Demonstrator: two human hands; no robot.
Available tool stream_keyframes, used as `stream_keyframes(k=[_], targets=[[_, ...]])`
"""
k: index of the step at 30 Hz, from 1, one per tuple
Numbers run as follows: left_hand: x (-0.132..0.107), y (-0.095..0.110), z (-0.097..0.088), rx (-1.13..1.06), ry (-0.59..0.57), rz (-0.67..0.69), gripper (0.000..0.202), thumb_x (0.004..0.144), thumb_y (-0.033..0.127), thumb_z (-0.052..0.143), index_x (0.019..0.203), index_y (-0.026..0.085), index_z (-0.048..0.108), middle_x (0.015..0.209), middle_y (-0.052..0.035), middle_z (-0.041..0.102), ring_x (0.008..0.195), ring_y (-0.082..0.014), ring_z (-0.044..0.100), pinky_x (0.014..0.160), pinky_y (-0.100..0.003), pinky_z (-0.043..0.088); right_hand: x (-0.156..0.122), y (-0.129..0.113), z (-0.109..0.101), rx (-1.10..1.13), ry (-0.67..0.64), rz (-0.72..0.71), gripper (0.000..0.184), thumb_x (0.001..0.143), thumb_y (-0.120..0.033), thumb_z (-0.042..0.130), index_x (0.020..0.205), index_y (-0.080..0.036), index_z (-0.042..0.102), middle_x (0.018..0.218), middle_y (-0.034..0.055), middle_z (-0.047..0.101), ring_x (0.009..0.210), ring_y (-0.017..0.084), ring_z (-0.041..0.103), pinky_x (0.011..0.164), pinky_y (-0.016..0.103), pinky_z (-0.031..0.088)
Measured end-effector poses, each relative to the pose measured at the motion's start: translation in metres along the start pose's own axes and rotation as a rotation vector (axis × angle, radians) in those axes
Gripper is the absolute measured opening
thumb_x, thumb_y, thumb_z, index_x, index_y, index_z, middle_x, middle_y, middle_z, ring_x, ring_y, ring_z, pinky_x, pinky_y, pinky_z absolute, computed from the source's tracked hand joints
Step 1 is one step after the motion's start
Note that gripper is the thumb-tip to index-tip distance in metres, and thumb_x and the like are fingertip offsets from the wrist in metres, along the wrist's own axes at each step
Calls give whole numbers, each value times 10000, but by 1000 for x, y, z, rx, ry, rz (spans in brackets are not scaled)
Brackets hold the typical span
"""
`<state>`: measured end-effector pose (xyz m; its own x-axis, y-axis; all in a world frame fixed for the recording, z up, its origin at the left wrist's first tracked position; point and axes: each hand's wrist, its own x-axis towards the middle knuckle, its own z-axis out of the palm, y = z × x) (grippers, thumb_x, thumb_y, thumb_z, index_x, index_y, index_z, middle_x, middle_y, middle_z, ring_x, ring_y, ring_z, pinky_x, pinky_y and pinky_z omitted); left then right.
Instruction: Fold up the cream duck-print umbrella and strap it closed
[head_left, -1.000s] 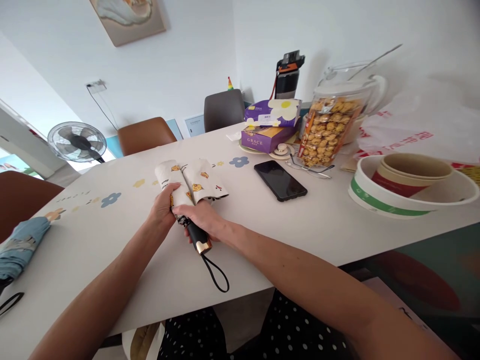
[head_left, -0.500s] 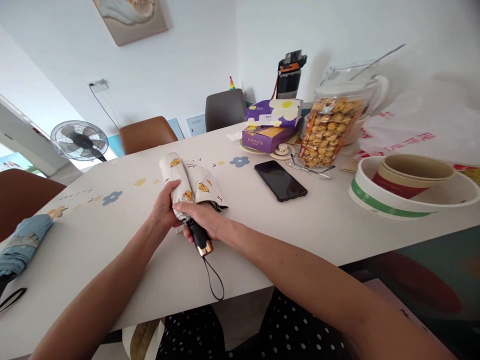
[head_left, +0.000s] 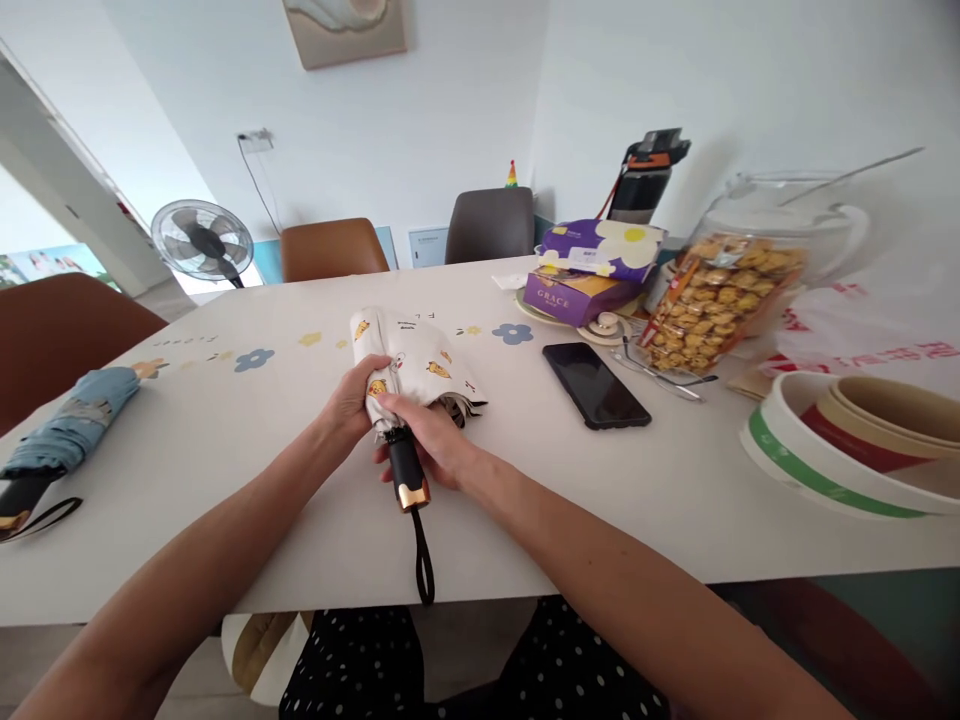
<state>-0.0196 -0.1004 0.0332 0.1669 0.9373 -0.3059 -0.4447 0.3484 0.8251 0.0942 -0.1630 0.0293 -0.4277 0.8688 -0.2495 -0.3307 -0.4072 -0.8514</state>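
Observation:
A folded white umbrella (head_left: 409, 350) with small yellow-orange cartoon prints lies over the table, its canopy gathered and partly fanned out to the right. Its black handle with a gold end points toward me, and a black wrist strap hangs from it. My left hand (head_left: 358, 395) grips the canopy's left side, thumb on top. Around the base of the canopy and the top of the handle, my right hand (head_left: 431, 440) is closed; some of its fingers are hidden underneath. A blue folded umbrella (head_left: 82, 425) rests on the table at far left.
The white table (head_left: 315, 530) carries a black phone (head_left: 596, 385), eyeglasses (head_left: 664, 375), purple boxes (head_left: 574, 295), a jar of snacks (head_left: 720, 300), a dark bottle (head_left: 641, 185) and paper bowls (head_left: 817, 470) on the right. Chairs (head_left: 334, 250) and a fan (head_left: 202, 240) stand beyond.
The view has swung left and tilted, so the surroundings appear shifted right. The umbrella's canopy looks spread wider to the right; both hands keep hold of it.

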Motion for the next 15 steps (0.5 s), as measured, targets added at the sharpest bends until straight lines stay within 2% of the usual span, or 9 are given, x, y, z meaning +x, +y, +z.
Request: stream_keyframes(k=[3,6,8,10,13,14,15], targets=[[-2,2,1,-9,-101,-116,329,695,292,587,941,76,623,753,-122,682,730,-251,663,708,-348,549,-2,-1,0,66,-100,53,383,760,-421,610,1018,-183,456,731,9,559,484,157,601,411,308,527],[1,1,-2,99,-98,-115,314,704,316,592,915,86,620,740,-120,676,726,-245,655,677,-333,538,-2,-2,-2,45,-72,64,305,768,-366,600,963,-163,481,684,13,566,404,111,532,361,247,471],[4,-1,-4,267,-54,-14,315,707,346,600,889,89,614,751,-127,670,736,-246,647,653,-327,524,0,-2,-3,13,26,57,263,760,-332,602,926,-160,493,645,8,556,379,99,496,325,220,425],[5,-2,-4,505,53,130,337,693,373,624,891,102,601,828,-136,665,810,-259,633,677,-334,505,2,-2,-3,-16,138,57,238,749,-298,604,909,-160,494,601,-4,534,365,105,488,312,220,408],[-3,-3,5,794,282,453,427,648,334,677,1021,159,563,1117,-121,592,1065,-265,536,853,-347,436,5,-2,-2,-40,214,60,203,730,-249,610,865,-149,495,560,-14,505,349,113,489,328,240,426],[-8,-3,10,854,314,540,455,650,320,678,1065,185,549,1191,-102,552,1126,-258,492,904,-349,401,5,-2,-2,-47,213,65,188,727,-241,609,839,-144,495,550,-14,498,348,115,490,334,245,432],[-14,-4,16,902,298,607,467,662,317,669,1098,211,541,1243,-83,517,1166,-252,456,941,-350,368,6,-2,-1,-56,208,73,172,726,-237,606,813,-141,493,538,-14,489,351,120,495,337,250,433]])
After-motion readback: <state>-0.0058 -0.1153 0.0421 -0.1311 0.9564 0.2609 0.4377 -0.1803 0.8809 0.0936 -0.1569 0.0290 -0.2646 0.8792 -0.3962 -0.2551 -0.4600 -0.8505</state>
